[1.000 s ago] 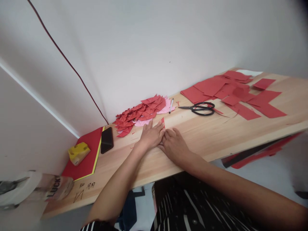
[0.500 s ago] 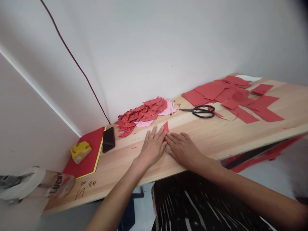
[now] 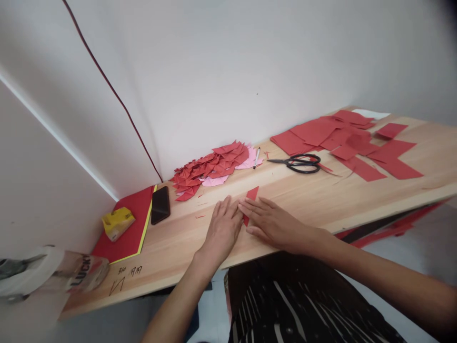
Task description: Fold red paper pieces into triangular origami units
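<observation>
Between my hands a small piece of folded red paper (image 3: 253,193) lies on the wooden table. Its upper tip and a lower bit show, and fingers cover the rest. My left hand (image 3: 224,226) rests flat at the paper's left edge with its fingers stretched out. From the right, my right hand (image 3: 269,220) lies across the paper, fingers extended and fingertips touching the left hand's. Beyond them is a heap of folded red paper pieces (image 3: 210,166), with some pink ones (image 3: 216,180) beneath.
Black-handled scissors (image 3: 303,163) and a pen (image 3: 256,158) lie behind my hands. Red paper sheets (image 3: 314,131) spread out at the back right. On the left are a phone (image 3: 160,205), a yellow packet (image 3: 118,223) on a red board (image 3: 137,238), and a clear jar (image 3: 89,274).
My right hand has slid left over the paper, and its fingertips now meet my left hand's. The paper's visible tip now leans to the right.
</observation>
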### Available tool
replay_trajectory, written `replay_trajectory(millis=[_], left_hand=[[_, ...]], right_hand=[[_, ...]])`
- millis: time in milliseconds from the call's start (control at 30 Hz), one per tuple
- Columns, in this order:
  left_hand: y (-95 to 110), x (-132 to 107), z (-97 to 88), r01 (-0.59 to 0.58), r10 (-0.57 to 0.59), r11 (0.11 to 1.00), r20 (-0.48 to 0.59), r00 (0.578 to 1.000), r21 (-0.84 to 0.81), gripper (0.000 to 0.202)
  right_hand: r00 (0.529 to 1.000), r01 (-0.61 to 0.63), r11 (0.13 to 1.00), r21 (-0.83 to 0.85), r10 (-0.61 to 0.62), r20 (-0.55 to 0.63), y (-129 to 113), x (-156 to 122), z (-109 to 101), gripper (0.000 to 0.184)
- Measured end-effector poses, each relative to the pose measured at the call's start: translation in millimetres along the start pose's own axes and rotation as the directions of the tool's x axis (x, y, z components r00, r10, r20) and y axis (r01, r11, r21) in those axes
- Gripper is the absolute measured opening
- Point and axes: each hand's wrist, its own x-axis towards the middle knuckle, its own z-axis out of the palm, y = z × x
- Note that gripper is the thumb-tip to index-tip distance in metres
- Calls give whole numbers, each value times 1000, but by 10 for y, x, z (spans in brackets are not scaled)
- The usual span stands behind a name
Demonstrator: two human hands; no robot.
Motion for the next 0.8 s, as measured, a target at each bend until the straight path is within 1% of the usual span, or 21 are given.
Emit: replay_trajectory(millis=[100,200,267,433,500,567,633,667,800], left_hand=[[54,3,-9,37,-36,997,-9,999,64,41],[118,7,-32,51,-52,994,-1,999,97,43],[159,9,-53,57,-58,994,8,998,93,45],[307,34,-102,111,-110,991,-17,994,80,44],[386,48,-91,150,-148,986,-40,988,77,43],[459,52,-50,182,-177,981,-69,982,74,44],[508,36,9,170,-166,983,-67,984,61,47],[519,22,36,163,-161,985,-49,986,52,48],[486,-36,87,144,-143,988,-31,989,46,46]], right_hand=[[998,-40,998,-54,43,52,98,29,80,54],[994,-52,996,-74,58,87,181,42,72,53],[994,-57,994,-89,65,86,224,34,52,53],[990,-133,979,-154,138,25,278,13,54,54],[989,-142,971,-193,146,8,262,9,82,54],[984,-177,954,-241,177,-21,222,-12,115,53],[975,-221,935,-278,214,-56,173,-58,137,53],[972,-234,929,-288,223,-71,149,-88,138,52],[960,-277,913,-301,249,-128,68,-193,86,51]])
